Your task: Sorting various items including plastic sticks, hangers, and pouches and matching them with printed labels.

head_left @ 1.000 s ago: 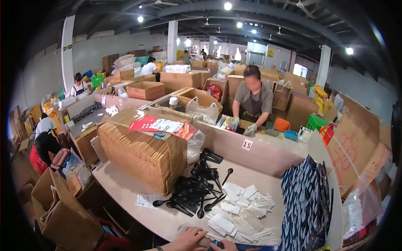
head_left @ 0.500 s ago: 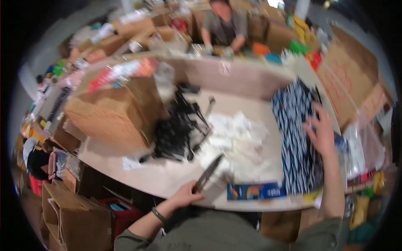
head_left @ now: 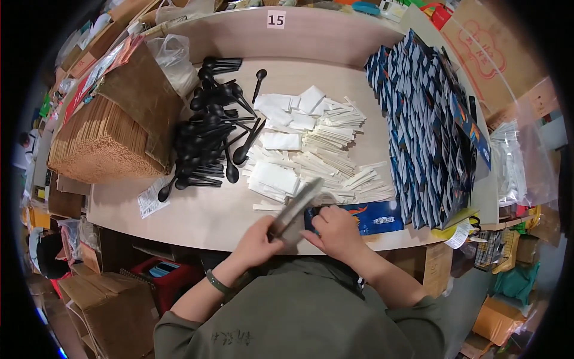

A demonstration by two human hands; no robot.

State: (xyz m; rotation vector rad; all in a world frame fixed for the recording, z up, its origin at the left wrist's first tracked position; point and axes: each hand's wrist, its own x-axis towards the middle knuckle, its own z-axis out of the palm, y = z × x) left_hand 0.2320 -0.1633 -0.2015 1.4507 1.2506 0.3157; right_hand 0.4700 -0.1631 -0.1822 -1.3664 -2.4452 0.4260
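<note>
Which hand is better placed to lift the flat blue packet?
Probably the right hand: it lies over the blue packet, seemingly touching it. The left hand is farther off and holds a long, flat grey item.

Cannot identify blurred, long grey strip [head_left: 299,205] in bare left hand [head_left: 258,242], seven o'clock; cannot see covered end of flat, glossy blue packet [head_left: 379,219], four o'clock.

A brown cdbd stack [head_left: 101,140] stood at far L, w/ a clear bag [head_left: 174,63] just beside it. Btm L, a cdbd carton [head_left: 116,308] sat next to a red bin [head_left: 183,282] w/ a blue item [head_left: 164,268] inside. A white no. card [head_left: 276,20] was on the back panel [head_left: 335,40]. Top R, a big cdbd sheet [head_left: 478,54] bore red print; lower R, a teal bundle [head_left: 518,282] lay near an orange box [head_left: 496,321].
</note>
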